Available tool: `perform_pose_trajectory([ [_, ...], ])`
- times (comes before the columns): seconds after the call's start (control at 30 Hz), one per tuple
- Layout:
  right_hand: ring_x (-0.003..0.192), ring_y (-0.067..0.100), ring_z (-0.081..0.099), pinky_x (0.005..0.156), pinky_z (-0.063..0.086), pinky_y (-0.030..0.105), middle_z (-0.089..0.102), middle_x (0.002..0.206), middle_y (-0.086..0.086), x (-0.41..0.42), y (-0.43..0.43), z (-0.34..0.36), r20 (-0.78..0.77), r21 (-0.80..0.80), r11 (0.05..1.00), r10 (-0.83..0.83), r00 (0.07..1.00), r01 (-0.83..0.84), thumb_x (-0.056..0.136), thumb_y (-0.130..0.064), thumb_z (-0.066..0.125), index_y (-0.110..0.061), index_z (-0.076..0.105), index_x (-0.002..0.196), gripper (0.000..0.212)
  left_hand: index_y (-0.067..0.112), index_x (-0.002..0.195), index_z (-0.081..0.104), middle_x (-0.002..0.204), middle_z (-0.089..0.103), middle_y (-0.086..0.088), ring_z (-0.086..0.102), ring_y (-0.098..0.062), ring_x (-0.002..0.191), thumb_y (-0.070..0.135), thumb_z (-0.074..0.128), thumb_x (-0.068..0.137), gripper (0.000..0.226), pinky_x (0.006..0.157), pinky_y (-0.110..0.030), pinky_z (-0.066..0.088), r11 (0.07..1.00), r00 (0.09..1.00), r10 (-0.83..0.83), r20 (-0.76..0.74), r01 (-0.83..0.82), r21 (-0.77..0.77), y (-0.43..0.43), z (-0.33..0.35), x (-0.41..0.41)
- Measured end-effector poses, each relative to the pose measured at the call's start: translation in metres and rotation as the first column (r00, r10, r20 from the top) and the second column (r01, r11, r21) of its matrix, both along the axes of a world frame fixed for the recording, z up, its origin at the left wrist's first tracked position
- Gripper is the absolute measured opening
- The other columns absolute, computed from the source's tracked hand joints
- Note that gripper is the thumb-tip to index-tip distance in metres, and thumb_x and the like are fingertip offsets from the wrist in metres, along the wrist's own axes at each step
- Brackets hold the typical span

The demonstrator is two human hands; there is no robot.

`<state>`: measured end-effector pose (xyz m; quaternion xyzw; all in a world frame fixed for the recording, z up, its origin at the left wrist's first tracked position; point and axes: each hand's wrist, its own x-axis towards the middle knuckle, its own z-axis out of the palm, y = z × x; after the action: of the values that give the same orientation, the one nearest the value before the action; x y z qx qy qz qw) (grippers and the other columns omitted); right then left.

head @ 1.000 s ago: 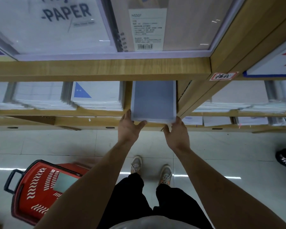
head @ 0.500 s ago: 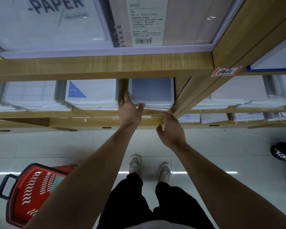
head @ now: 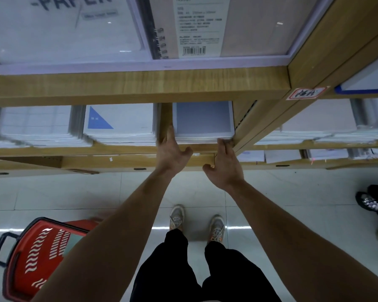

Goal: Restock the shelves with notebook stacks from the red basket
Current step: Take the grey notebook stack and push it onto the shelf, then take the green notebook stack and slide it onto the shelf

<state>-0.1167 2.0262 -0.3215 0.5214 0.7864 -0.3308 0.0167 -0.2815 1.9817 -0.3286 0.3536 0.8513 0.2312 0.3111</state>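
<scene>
Found the notebook stack [head: 202, 122] flat in the right-end bay of the lower shelf [head: 122, 149], long axis running back from the front lip; logged it directly ahead of both hands; noted left hand [head: 172, 153] with fingers straight along the stack's left front corner, gripping nothing; noted right hand [head: 226, 168] loosely spread, fingertips at the right front corner, probably touching (blurred); judged left marginally deeper in; spotted red basket [head: 37, 253] on the floor, down-left.

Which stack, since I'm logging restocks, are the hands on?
The grey-covered stack, rightmost in its bay: left hand and right hand touch its front; the blue-triangle stack is untouched.
</scene>
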Motion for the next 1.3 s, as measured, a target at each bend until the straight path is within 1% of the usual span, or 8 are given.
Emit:
perform_pose_trajectory([
  [0.2,0.133,0.031,0.045,0.101,0.05,0.042,0.045,0.144,0.013,0.006,0.001,0.019,-0.117,0.32,0.946,0.102,0.988,-0.06,0.082,-0.014,0.064,-0.005,0.048,0.141,0.062,0.02,0.149,0.031,0.138,0.057,-0.001,0.059,-0.027,0.121,0.019,0.07,0.086,0.074,0.09,-0.028,0.05,0.995,0.992,0.076,0.104,-0.083,0.061,0.004,0.003,0.001],
  [0.3,0.148,0.029,0.025,0.114,0.038,0.044,0.028,0.159,0.011,0.001,0.009,0.017,0.012,0.285,0.942,0.179,0.984,-0.175,0.086,-0.023,0.064,-0.008,0.033,0.153,0.075,0.018,0.157,0.019,0.148,0.05,-0.005,0.053,-0.029,0.129,0.019,0.069,0.089,0.085,0.092,-0.026,0.044,1.0,0.996,0.023,0.081,-0.023,0.01,0.003,0.004,-0.004],
  [0.5,0.155,0.018,0.002,0.117,0.034,0.043,0.005,0.169,0.001,0.001,0.008,0.005,0.109,0.239,0.95,0.181,0.977,-0.203,0.087,-0.023,0.06,-0.015,0.014,0.161,0.087,0.028,0.155,0.011,0.142,0.054,-0.013,0.057,-0.035,0.125,0.031,0.074,0.085,0.094,0.099,-0.049,0.052,0.992,0.986,-0.108,0.131,0.114,-0.045,-0.005,0.005,-0.018],
  [0.7,0.15,0.026,0.019,0.115,0.032,0.044,0.022,0.163,0.006,-0.003,0.01,0.025,0.179,0.251,0.939,0.194,0.964,-0.236,0.094,-0.034,0.056,-0.014,0.027,0.156,0.071,0.018,0.148,0.04,0.142,0.057,-0.006,0.058,-0.026,0.126,0.047,0.064,0.093,0.066,0.101,-0.039,0.05,1.0,0.996,0.01,0.092,-0.009,-0.012,-0.034,0.019,-0.004],
  [0.83,0.134,0.03,0.042,0.108,0.039,0.045,0.044,0.149,0.007,-0.003,-0.025,0.036,0.223,0.254,0.899,0.305,0.926,-0.358,0.096,-0.04,0.047,-0.013,0.036,0.151,0.062,0.016,0.14,0.052,0.133,0.064,-0.006,0.064,-0.023,0.116,0.041,0.068,0.092,0.057,0.101,-0.037,0.05,0.984,0.974,0.175,0.142,-0.17,-0.046,-0.11,0.018,0.004],
  [1.07,0.136,0.029,0.039,0.11,0.036,0.042,0.041,0.15,0.007,-0.039,-0.126,0.045,0.306,0.111,0.755,0.593,0.745,-0.646,0.098,-0.056,0.043,-0.015,0.031,0.151,0.069,0.018,0.145,0.047,0.141,0.057,-0.011,0.055,-0.034,0.126,0.055,0.057,0.093,0.065,0.101,-0.038,0.044,0.877,0.94,0.339,-0.019,-0.324,-0.356,-0.302,0.03,0.004],
  [1.2,0.133,0.028,0.041,0.105,0.037,0.042,0.042,0.148,0.008,-0.085,-0.194,0.054,0.306,0.091,0.657,0.697,0.649,-0.749,0.096,-0.058,0.046,-0.014,0.034,0.15,0.07,0.019,0.131,0.057,0.128,0.064,-0.012,0.062,-0.033,0.112,0.056,0.052,0.093,0.052,0.093,-0.041,0.051,0.822,0.897,0.433,-0.093,-0.435,-0.367,-0.399,0.044,-0.008],
  [1.3,0.132,0.028,0.042,0.103,0.038,0.043,0.043,0.148,0.008,-0.122,-0.25,0.057,0.301,0.068,0.585,0.76,0.575,-0.808,0.096,-0.057,0.048,-0.016,0.035,0.15,0.069,0.015,0.138,0.053,0.138,0.058,-0.013,0.057,-0.033,0.122,0.059,0.054,0.093,0.062,0.098,-0.041,0.048,0.781,0.843,0.527,-0.104,-0.529,-0.33,-0.466,0.052,-0.024],
])
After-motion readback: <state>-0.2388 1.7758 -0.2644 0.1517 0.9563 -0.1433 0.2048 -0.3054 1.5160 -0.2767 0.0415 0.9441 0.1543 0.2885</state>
